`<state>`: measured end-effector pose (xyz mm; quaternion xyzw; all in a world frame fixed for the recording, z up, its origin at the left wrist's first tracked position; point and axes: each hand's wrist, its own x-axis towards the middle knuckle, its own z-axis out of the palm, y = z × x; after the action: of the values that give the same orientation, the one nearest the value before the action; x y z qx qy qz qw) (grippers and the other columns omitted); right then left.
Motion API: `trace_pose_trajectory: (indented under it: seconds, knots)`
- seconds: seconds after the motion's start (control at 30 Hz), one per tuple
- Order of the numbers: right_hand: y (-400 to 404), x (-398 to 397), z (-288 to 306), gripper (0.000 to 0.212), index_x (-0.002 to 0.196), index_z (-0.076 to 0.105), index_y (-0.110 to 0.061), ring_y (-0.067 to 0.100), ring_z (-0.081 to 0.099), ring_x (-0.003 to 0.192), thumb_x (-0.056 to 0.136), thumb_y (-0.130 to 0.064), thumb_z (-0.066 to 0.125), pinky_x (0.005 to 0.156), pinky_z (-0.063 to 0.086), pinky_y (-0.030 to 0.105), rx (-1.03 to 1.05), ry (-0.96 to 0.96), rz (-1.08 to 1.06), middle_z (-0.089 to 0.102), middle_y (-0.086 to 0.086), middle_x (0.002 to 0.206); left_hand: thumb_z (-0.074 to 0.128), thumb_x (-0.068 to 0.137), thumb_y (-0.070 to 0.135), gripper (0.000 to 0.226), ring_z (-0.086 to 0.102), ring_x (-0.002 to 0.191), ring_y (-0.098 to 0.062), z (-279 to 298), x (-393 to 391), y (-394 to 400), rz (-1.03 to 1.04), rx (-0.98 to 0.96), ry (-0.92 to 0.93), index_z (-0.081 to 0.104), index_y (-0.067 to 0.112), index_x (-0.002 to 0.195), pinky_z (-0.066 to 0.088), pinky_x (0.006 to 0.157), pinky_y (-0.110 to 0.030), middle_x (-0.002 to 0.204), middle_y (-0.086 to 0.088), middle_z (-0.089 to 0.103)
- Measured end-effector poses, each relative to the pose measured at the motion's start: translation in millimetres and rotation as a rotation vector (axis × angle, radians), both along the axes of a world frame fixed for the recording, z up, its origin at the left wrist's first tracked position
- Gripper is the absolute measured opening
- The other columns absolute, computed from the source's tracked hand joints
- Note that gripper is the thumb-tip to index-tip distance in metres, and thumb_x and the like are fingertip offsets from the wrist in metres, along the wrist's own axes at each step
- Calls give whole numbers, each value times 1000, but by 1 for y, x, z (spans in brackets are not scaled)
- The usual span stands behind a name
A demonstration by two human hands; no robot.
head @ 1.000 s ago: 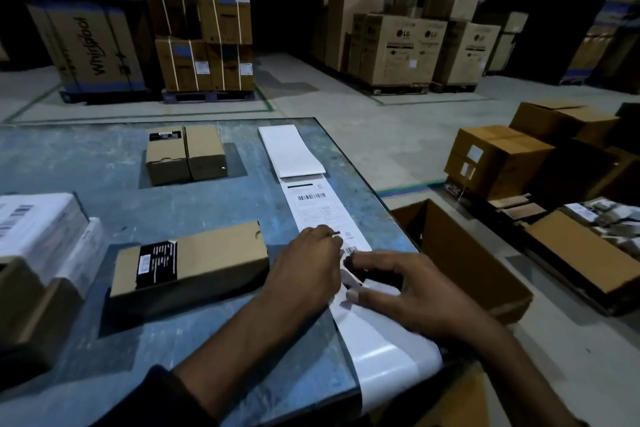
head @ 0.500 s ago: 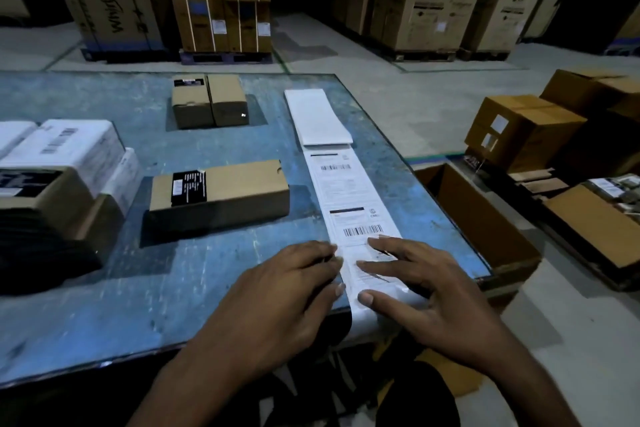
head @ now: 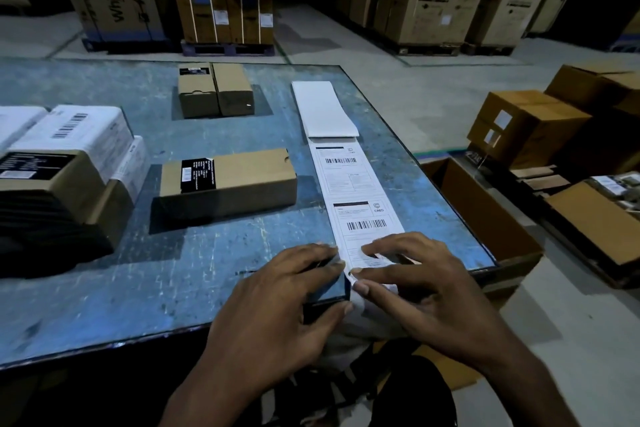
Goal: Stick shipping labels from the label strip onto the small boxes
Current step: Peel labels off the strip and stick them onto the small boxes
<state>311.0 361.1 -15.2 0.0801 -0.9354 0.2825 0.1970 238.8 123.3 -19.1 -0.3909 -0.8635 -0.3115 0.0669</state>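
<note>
The blue table (head: 104,288) carries the nearest small box (head: 239,180) mid-surface, unlabelled on top. The label strip (head: 356,191) runs along the right edge and over the near edge. The left hand (head: 294,291) and right hand (head: 415,274) rest fingers on the nearest label's corner (head: 349,269); whether either pinches it cannot be told. Risk: pulling unevenly could tear or crease the label, or drag the strip off the table.

Open carton (head: 485,215) on floor beside blue table (head: 86,288); palletised cartons (head: 433,3) behind.
</note>
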Motion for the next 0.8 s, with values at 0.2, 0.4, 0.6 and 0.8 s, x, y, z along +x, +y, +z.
trace_pose_trajectory:
  seconds: [0.2,0.4,0.6,0.8]
  knots:
    - [-5,-3,8,13,98,85,-29,6,73,105,100,-38,75,78,60,35,-117,48,23,76,-23,103,60,82,82,44,52,118,22,8,2,9,123,125,-72,77,53,111,49,93,-10,121,45,60]
    - [-12,-7,10,7,91,83,-26,9,75,94,97,-24,79,71,61,37,-194,70,31,77,-19,94,56,84,71,29,52,119,15,9,-3,14,139,101,-67,73,57,103,55,90,-30,118,48,58]
    - [-6,-16,11,6,95,85,-21,11,77,96,95,-25,80,78,61,38,-214,32,76,79,-15,97,59,85,68,24,49,124,14,8,-5,10,96,91,-75,72,54,99,54,90,-30,121,46,56]
    - [-1,-16,8,24,105,86,-25,15,76,108,86,-40,88,89,63,40,-275,-39,121,79,-15,106,59,87,71,27,32,136,19,10,-5,9,64,38,-78,67,63,111,48,85,-25,138,47,45]
